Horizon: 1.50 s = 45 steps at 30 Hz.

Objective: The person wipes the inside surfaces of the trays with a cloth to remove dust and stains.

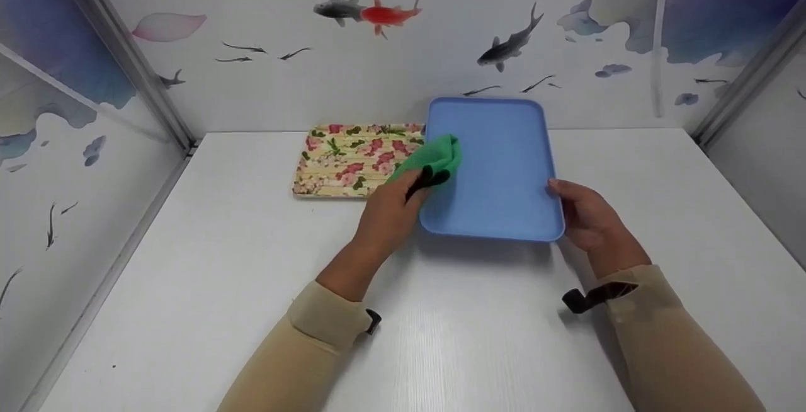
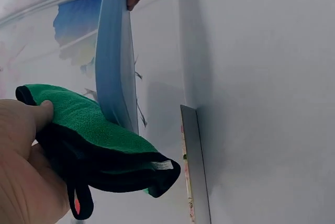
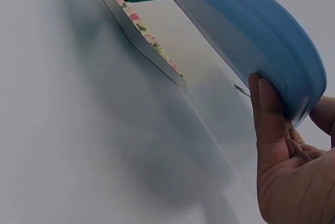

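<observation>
A plain blue tray (image 1: 497,172) is held up off the table, tilted so its inner face shows in the head view. My right hand (image 1: 585,213) grips its right edge near the lower corner, thumb on the rim and fingers underneath, as the right wrist view shows. In my left hand (image 1: 390,210) is a folded green cloth (image 2: 89,119) with black edging, a hanging loop and a small white label. The cloth lies against the left side of the blue tray. Some of the left fingers are hidden behind the cloth.
A flower-patterned tray (image 1: 352,160) lies on the white table (image 1: 252,273) at the back, partly covered by the cloth and the blue tray. Behind it stands a wall (image 1: 390,78) painted with fish. Side panels (image 1: 56,166) close in the table at left and right.
</observation>
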Tool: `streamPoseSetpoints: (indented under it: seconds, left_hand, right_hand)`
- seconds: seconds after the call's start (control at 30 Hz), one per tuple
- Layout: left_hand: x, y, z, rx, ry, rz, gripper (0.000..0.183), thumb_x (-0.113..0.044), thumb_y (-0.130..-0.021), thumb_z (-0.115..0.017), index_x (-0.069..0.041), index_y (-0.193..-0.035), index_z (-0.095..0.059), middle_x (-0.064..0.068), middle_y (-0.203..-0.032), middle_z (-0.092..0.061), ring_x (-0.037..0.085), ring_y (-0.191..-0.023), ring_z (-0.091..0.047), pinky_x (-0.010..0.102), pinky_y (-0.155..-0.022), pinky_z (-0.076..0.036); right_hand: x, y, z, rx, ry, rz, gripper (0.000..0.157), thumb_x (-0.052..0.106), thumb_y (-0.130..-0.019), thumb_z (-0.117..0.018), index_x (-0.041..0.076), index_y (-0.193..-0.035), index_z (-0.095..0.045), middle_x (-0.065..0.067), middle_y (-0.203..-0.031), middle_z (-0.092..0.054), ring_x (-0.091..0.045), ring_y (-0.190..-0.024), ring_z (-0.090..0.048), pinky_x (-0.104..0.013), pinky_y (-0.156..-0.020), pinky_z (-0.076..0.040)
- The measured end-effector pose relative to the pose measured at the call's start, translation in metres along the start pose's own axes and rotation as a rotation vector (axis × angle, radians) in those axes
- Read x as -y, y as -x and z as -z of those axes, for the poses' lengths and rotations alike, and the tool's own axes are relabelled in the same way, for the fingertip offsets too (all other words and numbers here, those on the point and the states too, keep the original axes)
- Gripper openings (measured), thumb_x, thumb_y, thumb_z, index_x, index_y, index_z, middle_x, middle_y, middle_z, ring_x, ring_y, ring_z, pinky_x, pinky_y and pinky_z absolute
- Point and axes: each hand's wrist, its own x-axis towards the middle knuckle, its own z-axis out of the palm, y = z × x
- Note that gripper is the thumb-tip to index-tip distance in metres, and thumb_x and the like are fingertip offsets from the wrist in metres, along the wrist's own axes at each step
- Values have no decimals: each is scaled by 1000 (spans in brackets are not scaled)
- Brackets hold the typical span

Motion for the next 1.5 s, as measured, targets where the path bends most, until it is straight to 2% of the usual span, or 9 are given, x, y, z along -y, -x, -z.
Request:
streamPoseSetpoints:
  seconds: [0.1,0.27,0.33,0.5,0.63,1.0,1.17,1.33,1.5]
  left_hand:
    - [1,1,-1,16,-73,-22,31,-30,-106,-62,-18,-134,-65,5,-130,-72,23,-118,-67,46,-102,-55]
    - [4,4,-3,86,-146,-25,37,-24,-102,-67,-16,-139,-67,5,-136,-69,23,-130,-62,45,-113,-50]
    - [4,4,-4,107,-194,-60,38,-24,-102,-67,-17,-139,-67,5,-137,-69,23,-133,-61,43,-114,-49]
    - [0,4,-7,128,-315,-195,28,-24,-103,-66,-15,-129,-73,4,-124,-75,24,-119,-68,43,-105,-54]
    - [-3,5,-9,135,-357,-224,26,-24,-103,-66,-13,-125,-74,3,-120,-77,24,-114,-70,43,-102,-55]
    - [-4,5,-11,153,-326,-188,30,-27,-103,-66,-15,-129,-73,4,-123,-76,24,-117,-69,44,-105,-55]
    - [-3,7,-15,156,-334,-185,30,-29,-103,-66,-16,-128,-74,5,-122,-76,24,-117,-70,44,-103,-56]
    - [-6,9,-19,174,-265,-172,29,-30,-102,-66,-18,-127,-74,3,-122,-77,23,-116,-71,44,-99,-57]
    - [-8,8,-23,204,-234,-142,29,-32,-103,-65,-21,-129,-73,-1,-124,-76,20,-116,-71,42,-98,-57]
  right_hand:
    - [1,0,-1,-18,-8,0,87,31,-101,-65,10,-167,-13,1,-147,-43,-16,-131,-48,-27,-104,-47]
    - [-1,0,-3,-24,-3,19,81,28,-102,-63,6,-165,-17,2,-137,-49,-15,-125,-52,-27,-102,-48]
    - [-2,1,-5,-19,2,37,78,28,-103,-61,4,-164,-19,2,-133,-52,-14,-121,-56,-26,-100,-51]
    - [-2,3,-6,-39,2,66,79,31,-103,-62,2,-164,-20,1,-134,-51,-13,-119,-56,-24,-96,-53]
    - [-2,5,-8,-51,-27,58,80,30,-103,-62,4,-165,-18,0,-141,-46,-14,-124,-50,-25,-100,-50]
    - [-2,4,-12,-35,-74,62,80,27,-104,-58,5,-166,-12,-4,-155,-36,-15,-131,-43,-27,-108,-42]
    - [-3,4,-12,-22,-87,66,77,25,-104,-56,4,-165,-14,1,-141,-44,-14,-128,-45,-26,-106,-43]
    - [-2,6,-15,-51,-98,60,77,25,-103,-61,4,-164,-18,2,-136,-48,-13,-124,-48,-25,-103,-46]
    - [-2,8,-18,-70,-127,73,56,23,-103,-62,4,-150,-37,5,-120,-59,-10,-114,-55,-22,-97,-49]
